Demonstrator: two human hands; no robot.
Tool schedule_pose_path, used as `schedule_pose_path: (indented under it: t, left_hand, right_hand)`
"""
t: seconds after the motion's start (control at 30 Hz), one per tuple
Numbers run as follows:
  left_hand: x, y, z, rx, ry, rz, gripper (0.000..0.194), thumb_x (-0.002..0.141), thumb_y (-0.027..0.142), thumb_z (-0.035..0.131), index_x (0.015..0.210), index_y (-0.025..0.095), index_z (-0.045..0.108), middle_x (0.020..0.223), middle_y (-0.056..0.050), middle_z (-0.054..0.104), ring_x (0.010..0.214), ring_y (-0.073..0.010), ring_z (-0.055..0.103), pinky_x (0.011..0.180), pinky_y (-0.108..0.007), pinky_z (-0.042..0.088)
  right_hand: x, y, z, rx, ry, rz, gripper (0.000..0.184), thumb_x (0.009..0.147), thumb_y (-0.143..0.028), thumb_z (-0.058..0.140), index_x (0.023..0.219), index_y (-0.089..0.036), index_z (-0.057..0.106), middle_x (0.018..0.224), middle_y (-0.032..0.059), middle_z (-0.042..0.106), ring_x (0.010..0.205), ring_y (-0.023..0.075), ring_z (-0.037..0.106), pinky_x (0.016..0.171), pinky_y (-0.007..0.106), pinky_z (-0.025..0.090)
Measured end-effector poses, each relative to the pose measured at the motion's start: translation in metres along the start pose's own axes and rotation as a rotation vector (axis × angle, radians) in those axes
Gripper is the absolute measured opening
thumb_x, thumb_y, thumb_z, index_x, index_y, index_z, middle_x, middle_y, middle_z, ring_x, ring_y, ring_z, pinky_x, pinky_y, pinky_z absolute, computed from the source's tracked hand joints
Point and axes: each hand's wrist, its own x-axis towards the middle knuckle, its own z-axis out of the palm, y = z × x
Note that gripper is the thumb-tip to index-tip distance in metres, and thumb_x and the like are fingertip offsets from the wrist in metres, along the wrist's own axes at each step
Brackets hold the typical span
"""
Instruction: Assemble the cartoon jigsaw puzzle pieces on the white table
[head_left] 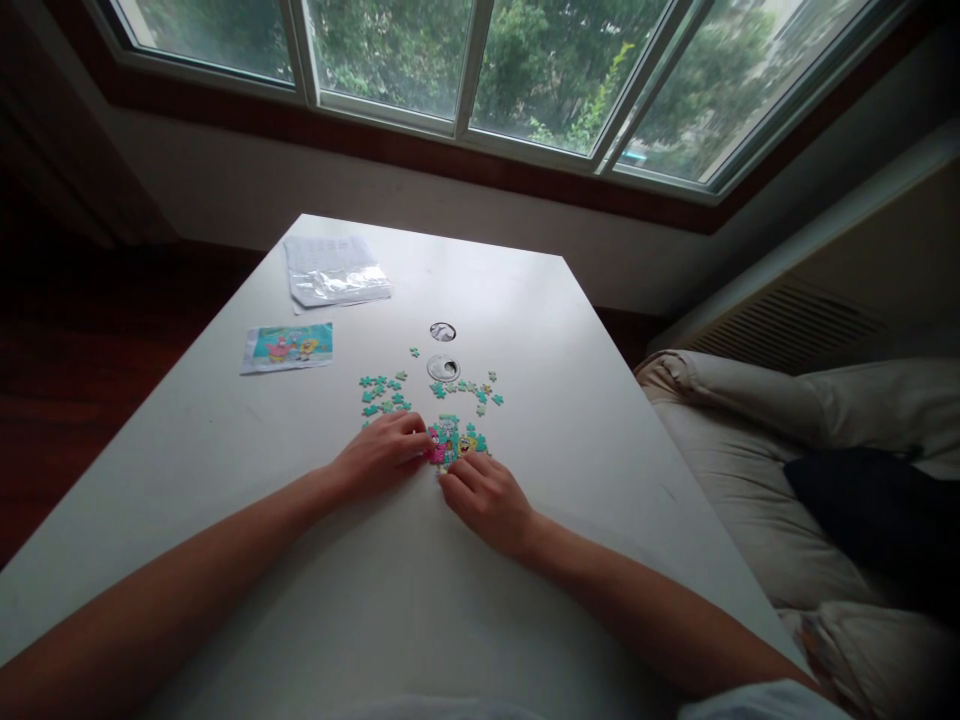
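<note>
A: Where does the joined patch of small cardboard jigsaw pieces, teal with pink and yellow cartoon figures [450,437], lie?

B: On the glossy white bench [585,430], between the person's hands. The left hand [385,448] is at its left side, by the pink figure; the right hand [486,495] is at its near edge, covering part of its lower right.

A: So which hand is nearer?

B: Neither clearly; both sets of fingers reach its border. From the left fingers the patch lies to the right; from the right fingers it lies just beyond, away from the body.

A: And its long axis?

B: I can't tell; the right hand hides a corner, and what shows looks about as wide as deep.

A: How are the fingers?

B: Left ones bent and close together, right ones curled downward. Whether either set pinches a piece, I can't tell.

A: What's around them?

B: A scatter of loose teal pieces [370,410] just beyond the left hand, and a second group of loose teal-and-pale pieces [439,391] beyond the patch. Farther left lies a rectangular printed sheet with the same cartoon figures [289,347], well apart from both hands.
</note>
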Motion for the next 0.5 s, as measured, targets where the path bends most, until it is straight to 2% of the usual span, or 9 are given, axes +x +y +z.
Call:
schedule_pose_path:
  t: [0.5]
  left_hand:
    - [0.0003, -0.0014, 0.0009, 0.004, 0.013, 0.017, 0.015, 0.097, 0.021, 0.054, 0.098, 0.025, 0.069, 0.101, -0.005, 0.064, 0.093, -0.0193, 0.055, 0.08, -0.032, 0.041]
  right_hand:
    - [-0.0023, 0.004, 0.0012, 0.011, 0.007, 0.019, 0.017, 0.098, -0.015, 0.054, 0.085, -0.023, 0.061, 0.079, 0.0043, 0.061, 0.077, 0.0205, 0.051, 0.072, 0.037, 0.043]
